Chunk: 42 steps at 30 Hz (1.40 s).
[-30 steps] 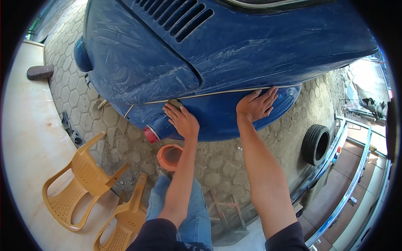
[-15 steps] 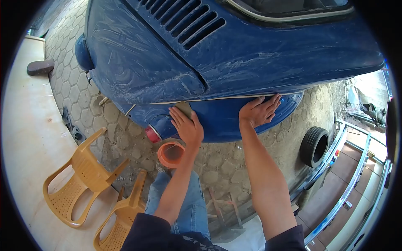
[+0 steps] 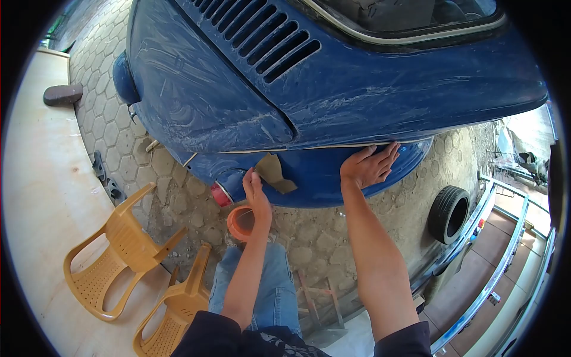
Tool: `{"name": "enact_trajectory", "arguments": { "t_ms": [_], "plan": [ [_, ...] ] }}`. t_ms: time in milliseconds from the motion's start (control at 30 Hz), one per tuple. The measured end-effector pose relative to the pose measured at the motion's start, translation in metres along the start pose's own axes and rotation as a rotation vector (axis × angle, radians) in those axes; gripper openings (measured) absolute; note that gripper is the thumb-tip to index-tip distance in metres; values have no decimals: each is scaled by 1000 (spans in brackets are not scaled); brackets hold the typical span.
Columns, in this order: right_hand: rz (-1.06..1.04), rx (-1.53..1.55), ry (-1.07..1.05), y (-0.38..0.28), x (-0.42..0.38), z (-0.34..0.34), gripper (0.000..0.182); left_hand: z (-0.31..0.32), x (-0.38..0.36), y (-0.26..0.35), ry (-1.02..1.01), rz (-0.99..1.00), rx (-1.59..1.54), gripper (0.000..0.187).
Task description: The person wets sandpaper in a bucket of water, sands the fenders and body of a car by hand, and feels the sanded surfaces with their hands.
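Observation:
A folded, brownish-green sheet of sandpaper (image 3: 277,176) stands out beside the fingers of my left hand (image 3: 257,195), which pinches it at one edge. That hand is in front of the blue fender (image 3: 318,172), near the red tail light (image 3: 220,194). My right hand (image 3: 369,168) lies on the fender farther right, fingers stretched out and holding nothing. Above both hands, the blue car body (image 3: 357,89) shows whitish scuffs and smears. A thin pale strip (image 3: 297,147) runs along the seam between body and fender.
Below my left hand stands an orange bucket (image 3: 233,228). Two yellow plastic chairs (image 3: 132,233) are at the lower left. A tyre (image 3: 438,215) stands at the right, next to metal rails (image 3: 502,271). Sandals (image 3: 112,189) lie on the paving.
My left hand has come down and left from the fender's top edge. The sandpaper was under its palm and now sticks out beside the fingers. My right hand stays on the fender.

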State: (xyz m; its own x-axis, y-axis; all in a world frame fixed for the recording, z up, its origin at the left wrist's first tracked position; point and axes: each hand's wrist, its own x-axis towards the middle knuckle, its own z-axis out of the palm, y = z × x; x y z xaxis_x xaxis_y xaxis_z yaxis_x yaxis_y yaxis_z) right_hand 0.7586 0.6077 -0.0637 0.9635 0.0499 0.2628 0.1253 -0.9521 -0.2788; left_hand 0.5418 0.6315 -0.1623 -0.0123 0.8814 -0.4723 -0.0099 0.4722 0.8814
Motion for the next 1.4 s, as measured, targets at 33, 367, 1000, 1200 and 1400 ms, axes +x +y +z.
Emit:
{"name": "enact_trajectory", "arguments": {
  "t_ms": [33,367,1000,1200,1400],
  "plan": [
    [-4,6,3,0,0,0,64,2,-1,-2,-1,51,94,43],
    [-22,6,5,1,0,1,64,-50,35,13,389,168,188,23],
    [-29,43,22,3,-1,3,64,-5,16,10,-128,567,966,57],
    [-34,29,23,5,1,1,64,16,-34,7,-324,768,868,56],
    [-45,48,28,3,1,3,65,5,8,13,-228,587,938,55]
  ]
}}
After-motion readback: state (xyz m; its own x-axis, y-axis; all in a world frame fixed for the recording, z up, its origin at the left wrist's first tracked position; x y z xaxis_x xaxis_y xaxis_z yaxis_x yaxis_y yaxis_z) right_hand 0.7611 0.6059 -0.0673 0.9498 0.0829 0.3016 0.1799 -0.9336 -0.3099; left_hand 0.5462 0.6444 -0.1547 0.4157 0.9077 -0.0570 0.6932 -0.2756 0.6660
